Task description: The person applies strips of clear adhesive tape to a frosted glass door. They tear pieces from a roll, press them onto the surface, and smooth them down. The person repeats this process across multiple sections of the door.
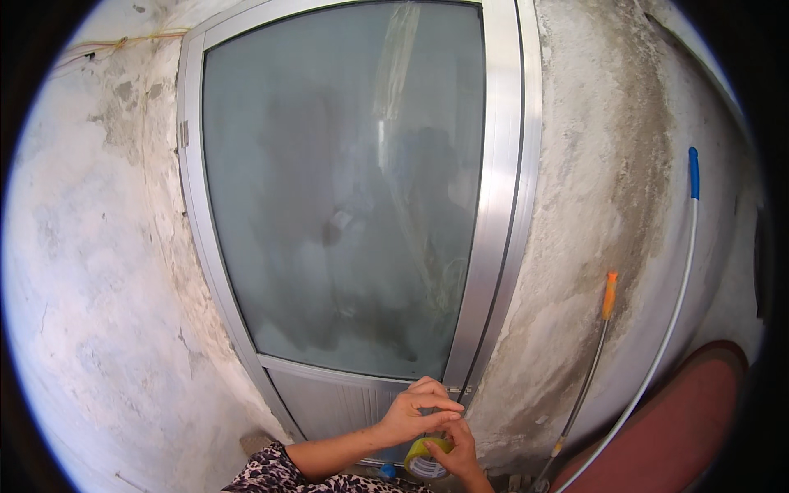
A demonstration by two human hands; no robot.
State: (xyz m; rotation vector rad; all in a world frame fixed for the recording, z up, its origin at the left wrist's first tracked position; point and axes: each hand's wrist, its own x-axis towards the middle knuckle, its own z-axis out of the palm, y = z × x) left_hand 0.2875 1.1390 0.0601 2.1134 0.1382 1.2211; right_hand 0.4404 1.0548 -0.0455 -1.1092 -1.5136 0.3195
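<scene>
My right hand (458, 448) holds a roll of yellowish adhesive tape (414, 455), its thumb on the near side of the roll. Just above it, my left hand (416, 410) has thumb and fingertips drawn together, close to the right fingertips. Whether a tape end is between them is too small to tell. Both hands are in front of the lower part of an aluminium-framed door (498, 203). Above them is its dark glass pane (296, 185), with pale streaks and reflections. A small latch (457, 389) sits on the frame just right of my left hand.
Two long poles lean against the stained right wall (573, 154): one with an orange handle (609, 296), one with a blue grip (694, 172). A dark red rounded object (684, 419) stands at lower right. Cables (123, 43) run along the peeling left wall (92, 246).
</scene>
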